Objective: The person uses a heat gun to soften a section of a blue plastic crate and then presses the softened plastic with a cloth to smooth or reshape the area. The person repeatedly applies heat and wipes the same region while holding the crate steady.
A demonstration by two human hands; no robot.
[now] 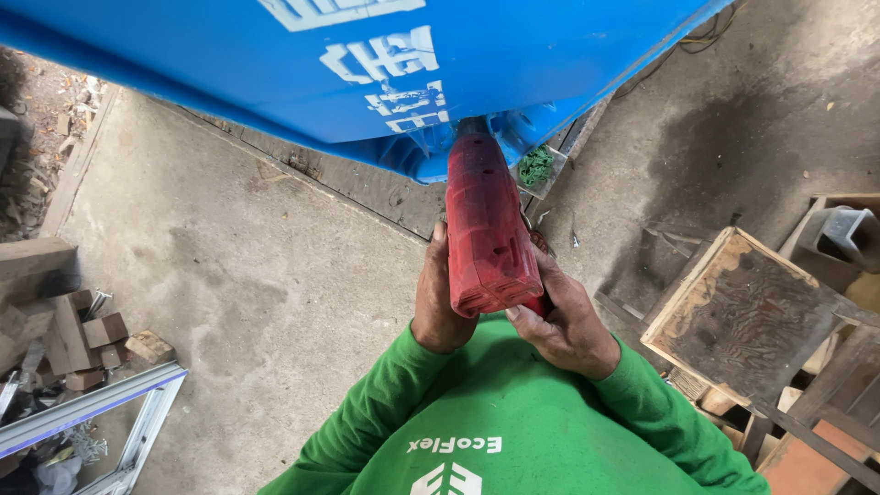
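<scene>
Closest to me, my green long sleeves run out to both hands, which are wrapped around a red, blocky power tool with a scuffed plastic body (486,229). My left hand (438,298) is closed on the tool's left side, thumb lying up along the casing. My right hand (566,321) is closed around the lower right side, where the grip seems to be, though the fingers hide it. The tool points away from me, and its nose meets the lower edge of a large blue metal body with white painted markings (385,73), right at a blue bracket-like fitting (431,156).

As I judge it, the work is in its middle: the tool is seated against the fitting, but I cannot tell whether the fastener there is driven home or whether others remain, since the tip is hidden.

Beyond my hands to the right, a small tray of green bits (537,168) sits on the concrete floor (257,275). Off to my right stands a worn wooden crate (742,316); far left lie wood offcuts (92,335) and an aluminium frame (101,412).
</scene>
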